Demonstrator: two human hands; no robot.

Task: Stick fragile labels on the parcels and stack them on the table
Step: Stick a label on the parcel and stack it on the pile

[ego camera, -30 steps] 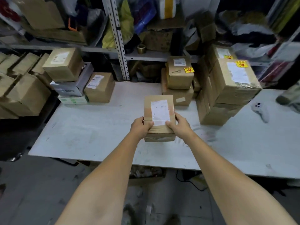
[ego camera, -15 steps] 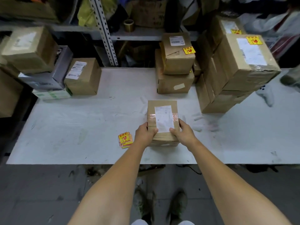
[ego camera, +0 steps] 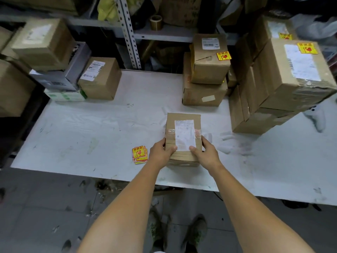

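Head view: both hands, left point(ego camera: 161, 152) and right point(ego camera: 207, 152), grip the parcel point(ego camera: 183, 125) on the surface point(ego camera: 91, 128), fingers curled round its sides, fragile labels point(ego camera: 139, 154) just beside.

Brown parcel point(ego camera: 183, 136), yellow labels point(ego camera: 139, 155) (red print), white table point(ego camera: 91, 128)

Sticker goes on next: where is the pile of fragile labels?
Head view: the pile of fragile labels lies on the table near its front edge, just left of the left hand holding the parcel.

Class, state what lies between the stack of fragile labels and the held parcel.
The left hand, gripping the parcel, just right of the labels; head view.
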